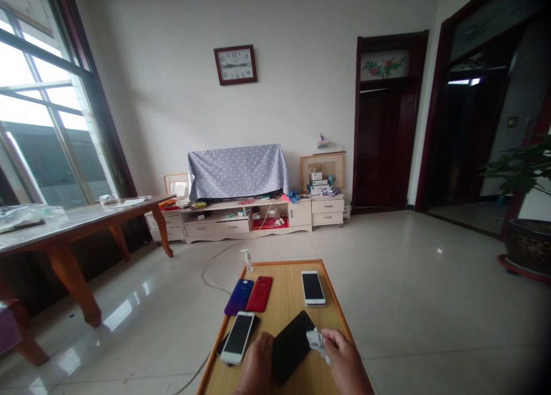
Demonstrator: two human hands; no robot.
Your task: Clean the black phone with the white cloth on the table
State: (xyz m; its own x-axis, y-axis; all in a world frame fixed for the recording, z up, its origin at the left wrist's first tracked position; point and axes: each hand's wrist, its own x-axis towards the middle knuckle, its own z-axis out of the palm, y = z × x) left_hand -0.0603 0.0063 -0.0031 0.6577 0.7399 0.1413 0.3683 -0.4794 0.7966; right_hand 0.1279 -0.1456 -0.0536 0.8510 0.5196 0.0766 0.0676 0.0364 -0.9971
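My left hand (258,361) grips the lower left edge of a black tablet (291,346), which is tilted over the wooden table (286,283). Pinched in my right hand (342,357) is a crumpled whitish cloth (316,340), its front end against the tablet's right edge. Left of my left hand, a white phone (238,336) with a dark screen rests partly on a black phone (253,328). A blue phone (239,297) and a red phone (259,294) lie side by side farther back. Another white phone (313,287) lies at the back right.
A clear pump bottle (248,261) stands at the table's back left corner. A cable (204,274) runs over the floor on the left. A larger table (107,210) is at the left, a low cabinet (301,214) along the wall, a potted plant (529,246) at the right.
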